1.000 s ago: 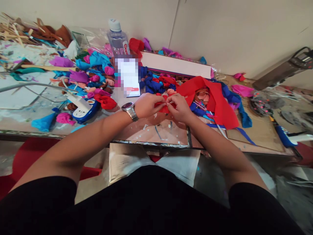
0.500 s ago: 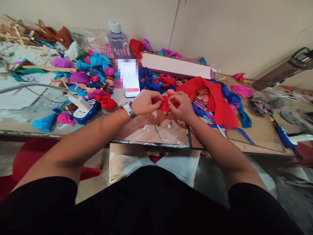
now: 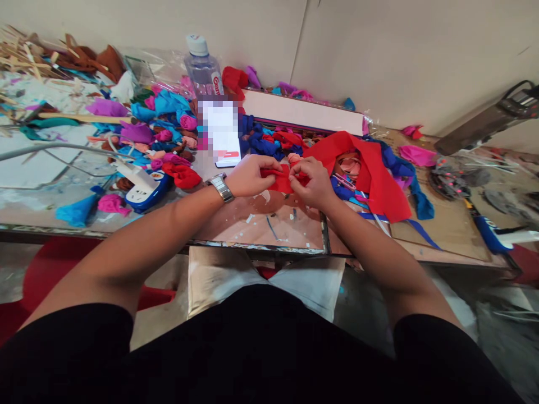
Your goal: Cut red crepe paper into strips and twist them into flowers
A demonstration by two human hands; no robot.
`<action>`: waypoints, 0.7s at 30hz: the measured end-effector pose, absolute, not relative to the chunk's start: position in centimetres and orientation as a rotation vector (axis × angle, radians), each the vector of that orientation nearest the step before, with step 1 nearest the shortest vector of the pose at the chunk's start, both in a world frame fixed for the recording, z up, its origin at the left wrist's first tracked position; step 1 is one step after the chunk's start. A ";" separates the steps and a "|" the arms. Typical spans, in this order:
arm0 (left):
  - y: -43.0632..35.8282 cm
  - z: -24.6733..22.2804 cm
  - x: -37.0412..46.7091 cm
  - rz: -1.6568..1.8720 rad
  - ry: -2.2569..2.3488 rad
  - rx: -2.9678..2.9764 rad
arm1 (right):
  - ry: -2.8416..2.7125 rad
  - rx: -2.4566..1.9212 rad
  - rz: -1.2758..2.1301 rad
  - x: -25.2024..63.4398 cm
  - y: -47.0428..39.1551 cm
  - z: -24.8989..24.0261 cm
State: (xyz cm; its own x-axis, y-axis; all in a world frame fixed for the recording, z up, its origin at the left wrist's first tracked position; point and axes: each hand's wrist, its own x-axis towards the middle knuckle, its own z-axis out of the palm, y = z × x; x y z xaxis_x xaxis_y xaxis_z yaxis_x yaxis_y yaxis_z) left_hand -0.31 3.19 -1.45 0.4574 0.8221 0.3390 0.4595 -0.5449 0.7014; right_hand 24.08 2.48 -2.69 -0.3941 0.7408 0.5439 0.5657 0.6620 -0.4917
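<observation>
A small piece of red crepe paper (image 3: 284, 179) is stretched between my two hands, just above the table's front part. My left hand (image 3: 255, 175), with a metal watch (image 3: 222, 187) on its wrist, pinches the piece's left end between thumb and fingers. At the other end, the thumb and fingertips of my right hand (image 3: 314, 180) are closed on the red paper. A long red strip (image 3: 379, 174) lies draped beyond my right hand, over a heap of coloured paper pieces. Some of the small piece is hidden behind my fingers.
A lit phone (image 3: 225, 137) leans near a plastic bottle (image 3: 204, 70). Left of my arm sits a blue-and-white power socket (image 3: 145, 191) with a cable. Crumpled paper pieces (image 3: 137, 133) crowd the table. A dark tumbler (image 3: 480, 123) stands tilted at the right; thin sticks (image 3: 31, 59) pile up far left.
Both hands stay in nearly the same place. The red piece between them has shifted slightly, with a little more of it showing. Nothing else has visibly moved.
</observation>
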 end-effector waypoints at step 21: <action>3.0 -0.8 -0.3 0.723 0.933 2.207 | -2.251 -0.875 0.275 24.4 2.3 -2.6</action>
State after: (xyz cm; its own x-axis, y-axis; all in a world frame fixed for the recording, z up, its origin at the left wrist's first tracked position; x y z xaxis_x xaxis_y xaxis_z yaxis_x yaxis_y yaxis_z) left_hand -0.33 3.05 -0.84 0.5993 0.7647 0.2368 0.4205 -0.5523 0.7198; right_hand 24.36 2.31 -2.63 -0.5301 0.6600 0.5323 0.5125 0.7496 -0.4189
